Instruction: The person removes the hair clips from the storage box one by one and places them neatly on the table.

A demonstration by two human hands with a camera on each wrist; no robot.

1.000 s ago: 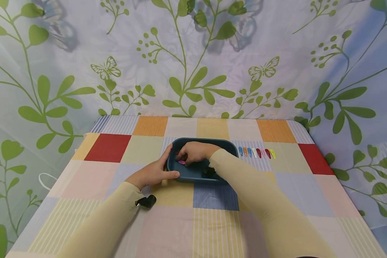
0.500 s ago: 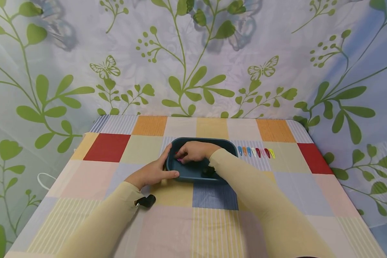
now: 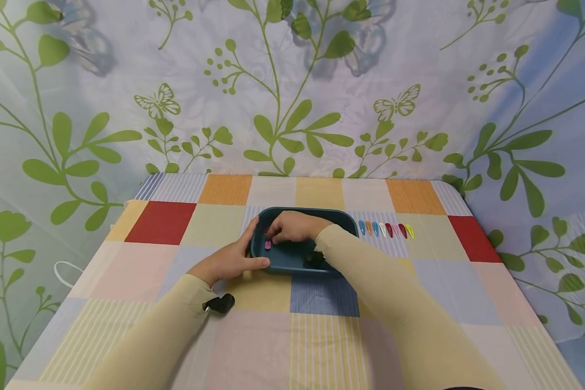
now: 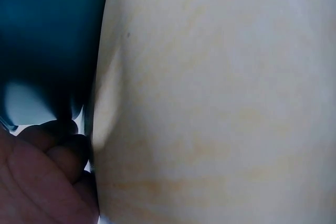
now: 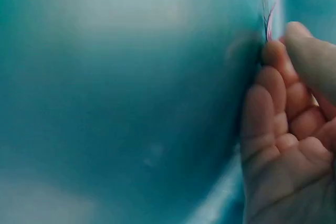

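A dark teal tray (image 3: 297, 271) stands on the table, and my left hand (image 3: 224, 264) holds its near left corner. The left thumb lies along the front rim; in the left wrist view the fingers (image 4: 68, 158) bend against the outer wall. My right hand (image 3: 294, 227) reaches into the tray, its bent fingers down at the left end. A small pink hair clip (image 3: 267, 245) lies just in front of those fingertips, with a bit of red (image 3: 266, 230) beside them. In the right wrist view something thin and pink (image 5: 270, 22) shows at the fingertips; I cannot tell whether they pinch it.
To the tray's right, several snap hair clips (image 3: 389, 231) in blue, orange, white, red, pink and yellow lie in a row. A patchwork cloth (image 3: 322, 346) covers the table. A leaf-patterned curtain (image 3: 283, 81) hangs behind, and a white cord (image 3: 63, 273) loops at the left edge.
The pink clip under the right fingertips now lies uncovered in front of them. My right fingers have shifted slightly within the tray's left end. The left hand stays at the tray corner.
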